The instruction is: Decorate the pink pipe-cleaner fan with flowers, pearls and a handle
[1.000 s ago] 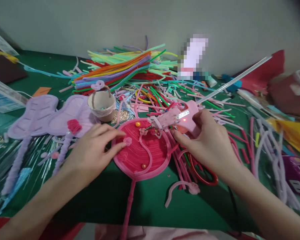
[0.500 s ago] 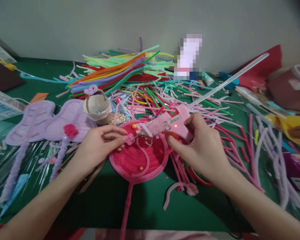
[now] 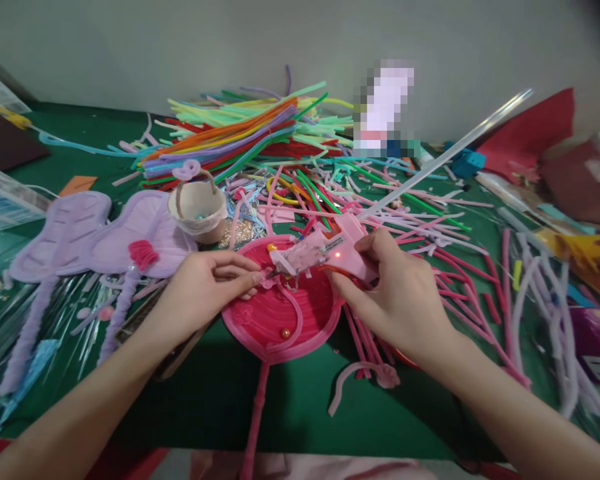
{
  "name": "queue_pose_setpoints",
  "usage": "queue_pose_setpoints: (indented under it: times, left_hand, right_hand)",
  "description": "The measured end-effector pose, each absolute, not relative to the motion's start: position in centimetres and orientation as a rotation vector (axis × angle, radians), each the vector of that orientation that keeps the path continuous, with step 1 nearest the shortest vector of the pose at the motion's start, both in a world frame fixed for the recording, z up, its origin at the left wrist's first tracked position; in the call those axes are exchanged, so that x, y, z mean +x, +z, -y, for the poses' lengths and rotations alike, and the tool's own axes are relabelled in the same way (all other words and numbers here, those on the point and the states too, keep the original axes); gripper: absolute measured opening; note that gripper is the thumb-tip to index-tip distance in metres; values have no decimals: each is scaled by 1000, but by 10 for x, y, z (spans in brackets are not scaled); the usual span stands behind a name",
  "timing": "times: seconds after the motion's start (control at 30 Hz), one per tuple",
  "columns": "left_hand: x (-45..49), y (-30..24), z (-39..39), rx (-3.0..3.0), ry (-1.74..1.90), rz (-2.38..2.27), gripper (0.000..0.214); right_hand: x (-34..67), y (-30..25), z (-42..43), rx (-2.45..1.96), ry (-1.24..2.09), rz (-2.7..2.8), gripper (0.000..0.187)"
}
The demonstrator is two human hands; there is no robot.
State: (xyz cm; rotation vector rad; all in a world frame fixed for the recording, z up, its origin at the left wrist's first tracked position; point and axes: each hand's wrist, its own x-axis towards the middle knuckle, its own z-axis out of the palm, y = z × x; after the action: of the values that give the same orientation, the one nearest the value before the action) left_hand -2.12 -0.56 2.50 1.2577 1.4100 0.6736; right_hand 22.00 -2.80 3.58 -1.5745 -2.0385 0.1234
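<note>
My right hand (image 3: 400, 293) is closed around a pink hot glue gun (image 3: 347, 247), its red light lit and a long clear glue stick (image 3: 450, 155) sticking out of the back. My left hand (image 3: 217, 283) pinches a small pink flower (image 3: 269, 279) between thumb and fingers. The gun's nozzle meets the flower, and both are above a red, pink-rimmed fan shape (image 3: 280, 307) with a fuzzy pink handle (image 3: 257, 420). Gold beads (image 3: 285, 333) and a curved pink pipe cleaner (image 3: 298, 310) lie on the fan's face.
Two lilac fuzzy fans (image 3: 60, 237) lie at left beside a small white-rimmed basket (image 3: 197, 207). A heap of coloured pipe cleaners (image 3: 235, 143) spreads along the back. Pink pieces (image 3: 473, 280) and lilac strands (image 3: 555, 320) are at right on the green table (image 3: 195, 413).
The glue gun has shifted slightly left, bringing its nozzle further onto the flower. The left hand still holds the flower. The whole view has shifted a little.
</note>
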Motion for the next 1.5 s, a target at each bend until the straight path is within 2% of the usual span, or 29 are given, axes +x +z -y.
queue_pose_setpoints:
  times: [1.5]
  left_hand:
    - [-20, 26, 3, 1293, 620, -1438, 26]
  right_hand:
    - [222, 41, 38, -1521, 39, 2086, 23]
